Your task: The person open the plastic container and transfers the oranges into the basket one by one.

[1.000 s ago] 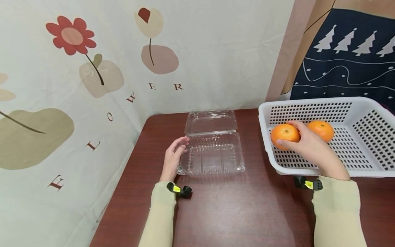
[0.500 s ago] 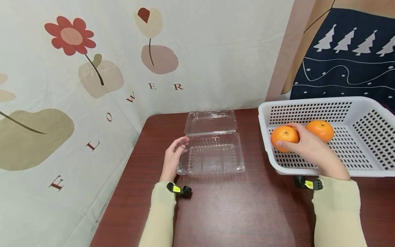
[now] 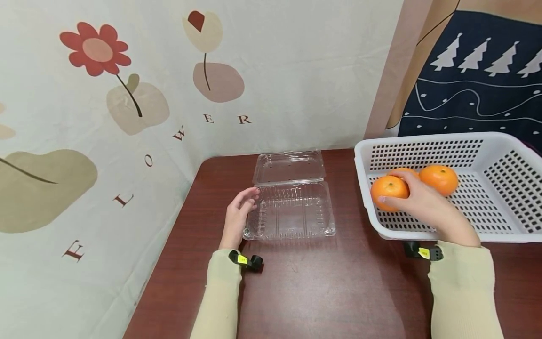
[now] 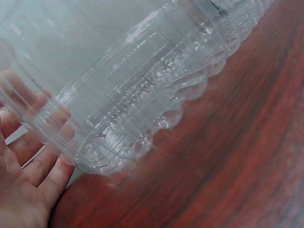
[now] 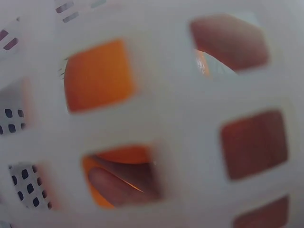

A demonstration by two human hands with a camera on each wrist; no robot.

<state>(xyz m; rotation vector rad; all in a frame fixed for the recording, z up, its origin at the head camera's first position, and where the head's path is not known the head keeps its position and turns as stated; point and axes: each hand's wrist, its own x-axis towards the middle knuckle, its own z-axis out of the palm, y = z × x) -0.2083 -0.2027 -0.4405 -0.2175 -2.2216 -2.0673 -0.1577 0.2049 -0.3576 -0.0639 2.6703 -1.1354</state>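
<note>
Inside the white basket [image 3: 377, 230], my right hand [image 3: 423, 200] grips an orange [image 3: 390, 193] near the left wall, thumb in front and fingers over its far side. Two more oranges lie there: one [image 3: 440, 179] right of the fingers, another [image 3: 404, 171] mostly hidden behind the held one. Through the basket holes in the right wrist view, bits of orange [image 5: 99, 78] and a finger [image 5: 118, 187] show. My left hand [image 3: 238, 216] rests at the left side of a clear plastic clamshell box [image 3: 292, 216], its fingers [image 4: 40, 166] loosely extended against the wall.
The box's lid [image 3: 290, 168] lies folded back toward the wall cloth [image 3: 305, 94]. All stands on a dark red-brown wooden table [image 3: 322, 282], whose left edge runs beside my left arm. The basket takes up the table's right side.
The orange in my right hand has shifted slightly toward me and to the left, and a third orange has come into sight behind it. My left hand and the box have stayed put.
</note>
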